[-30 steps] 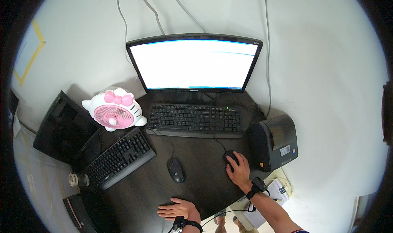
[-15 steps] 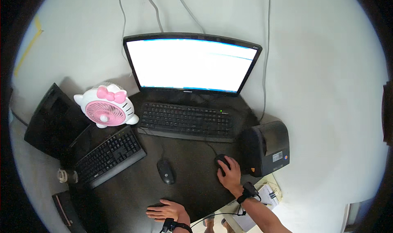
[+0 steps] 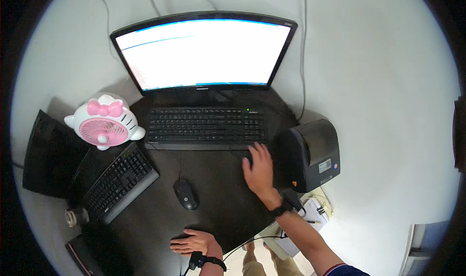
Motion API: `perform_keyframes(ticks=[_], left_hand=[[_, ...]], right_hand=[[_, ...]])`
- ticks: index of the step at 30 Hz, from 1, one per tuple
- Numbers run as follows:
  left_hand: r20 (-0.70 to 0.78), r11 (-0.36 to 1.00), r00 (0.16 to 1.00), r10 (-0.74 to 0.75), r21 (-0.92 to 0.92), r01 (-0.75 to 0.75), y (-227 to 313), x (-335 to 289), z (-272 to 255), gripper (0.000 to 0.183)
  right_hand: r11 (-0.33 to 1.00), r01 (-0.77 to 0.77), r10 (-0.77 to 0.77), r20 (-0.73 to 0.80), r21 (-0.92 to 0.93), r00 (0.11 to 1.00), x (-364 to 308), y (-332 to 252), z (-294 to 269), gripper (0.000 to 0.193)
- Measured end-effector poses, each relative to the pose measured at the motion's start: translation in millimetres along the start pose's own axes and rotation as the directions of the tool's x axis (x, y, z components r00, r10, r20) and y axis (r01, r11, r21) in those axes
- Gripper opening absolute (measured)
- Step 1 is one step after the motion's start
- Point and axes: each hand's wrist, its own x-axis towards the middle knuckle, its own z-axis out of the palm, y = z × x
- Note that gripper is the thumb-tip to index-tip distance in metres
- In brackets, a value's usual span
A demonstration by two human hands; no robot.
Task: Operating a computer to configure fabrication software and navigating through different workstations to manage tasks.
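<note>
My left hand [image 3: 195,241] lies on the dark desk near its front edge, fingers stretched out, holding nothing. My right hand [image 3: 259,171] is over the desk, thumb apart and fingers stretched toward the lower right edge of a black keyboard [image 3: 206,129]; whether the fingertips touch it I cannot tell. The mouse that was under this hand does not show now. Between the two hands sits another black mouse [image 3: 186,194], its cord running up to the keyboard. Behind the keyboard a wide monitor [image 3: 204,52] shows a mostly white screen.
A black label printer [image 3: 315,154] stands at right. On the left are a pink and white cat-shaped fan [image 3: 104,123], a second keyboard [image 3: 121,181] and a dark screen [image 3: 53,154]. A tape roll [image 3: 73,217] is near the left edge. Papers [image 3: 310,222] lie below the printer.
My right hand has left its curled hold on the mouse and moved forward to the keyboard's edge. The left hand stays flat. The view has shifted, and the screen content differs.
</note>
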Motion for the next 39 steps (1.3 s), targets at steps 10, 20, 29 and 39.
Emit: perform_keyframes(ticks=[10,20,29,39], left_hand=[[0.086,1.000,0.996,0.014,0.024,-0.016,3,-4,-9,0.080],[0.134,0.999,0.991,0.001,0.053,-0.008,6,-6,-20,0.079],[0.093,0.999,0.996,-0.001,0.041,-0.003,7,-5,-10,0.081],[0.036,0.997,0.999,0.001,-0.076,0.002,2,-6,-5,0.082]], right_hand=[[0.962,-0.062,0.087,0.082,-0.267,0.993,40,20,19,0.058],[0.967,0.066,-0.042,0.102,-0.247,0.994,29,19,15,0.046],[0.977,0.075,-0.057,0.096,-0.200,0.994,57,10,15,0.049],[0.973,0.113,-0.090,0.120,-0.201,0.989,64,17,20,0.054]])
